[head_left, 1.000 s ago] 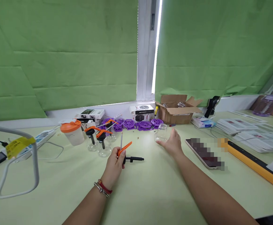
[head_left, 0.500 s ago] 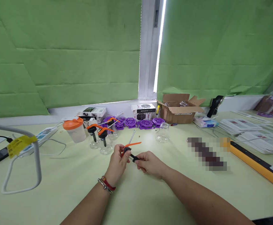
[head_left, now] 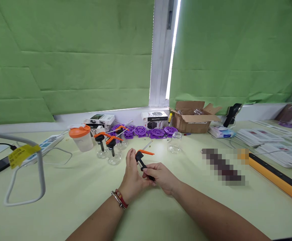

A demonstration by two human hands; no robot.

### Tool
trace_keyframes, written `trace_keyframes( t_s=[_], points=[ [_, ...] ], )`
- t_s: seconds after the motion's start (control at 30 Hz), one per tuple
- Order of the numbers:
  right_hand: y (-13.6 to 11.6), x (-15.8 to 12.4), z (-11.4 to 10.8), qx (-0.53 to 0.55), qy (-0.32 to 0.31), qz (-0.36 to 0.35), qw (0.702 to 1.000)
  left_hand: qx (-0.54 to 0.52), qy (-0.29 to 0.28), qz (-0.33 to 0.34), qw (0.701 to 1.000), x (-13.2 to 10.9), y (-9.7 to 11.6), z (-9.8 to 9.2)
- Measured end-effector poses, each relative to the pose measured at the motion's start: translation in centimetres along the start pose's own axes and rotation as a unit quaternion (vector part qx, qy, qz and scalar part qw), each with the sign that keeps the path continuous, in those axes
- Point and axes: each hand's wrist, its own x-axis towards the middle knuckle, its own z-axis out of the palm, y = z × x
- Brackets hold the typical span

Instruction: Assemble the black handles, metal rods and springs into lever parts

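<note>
My right hand (head_left: 162, 177) pinches the black stem of a bottle top (head_left: 142, 164), which has an orange lever (head_left: 146, 152) and a thin pale rod pointing up and away. My left hand (head_left: 133, 175) is open, its fingers stretched upright along the left side of the bottle top. Its thumb reaches under toward the lower end of the stem, close to my right fingers. Several similar black and orange tops sit on small glass bottles (head_left: 114, 157) to the left. Beyond my right hand stands a clear glass jar (head_left: 175, 144) with no top on it.
Purple plastic wheel-like parts (head_left: 157, 133) lie along the back, near a white printed box (head_left: 154, 117) and an open cardboard box (head_left: 193, 124). An orange-lidded cup (head_left: 82, 139) and power strip (head_left: 44, 145) are left. White card stacks (head_left: 251, 137) and an orange-black bar (head_left: 276, 172) are right.
My left hand has loosened its grip on the bottle top, and its fingers now stretch out beside it. The top has tilted more upright, and my right hand holds it lower on the stem.
</note>
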Motion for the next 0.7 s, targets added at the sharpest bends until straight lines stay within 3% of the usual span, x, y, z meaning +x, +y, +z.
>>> trace_keyframes(
  t_s=[0.13,0.37,0.7],
  points=[
    [-0.2,0.0,0.1,0.05,-0.008,0.009,0.999,0.031,-0.02,0.016,0.999,-0.1,0.3,0.2],
    [-0.2,-0.1,0.2,0.113,-0.011,0.014,0.993,0.015,0.027,0.038,0.999,-0.2,0.8,0.2],
    [-0.2,-0.2,0.0,0.146,-0.046,0.024,0.988,0.037,-0.01,0.067,0.997,0.1,0.8,-0.5]
  ],
)
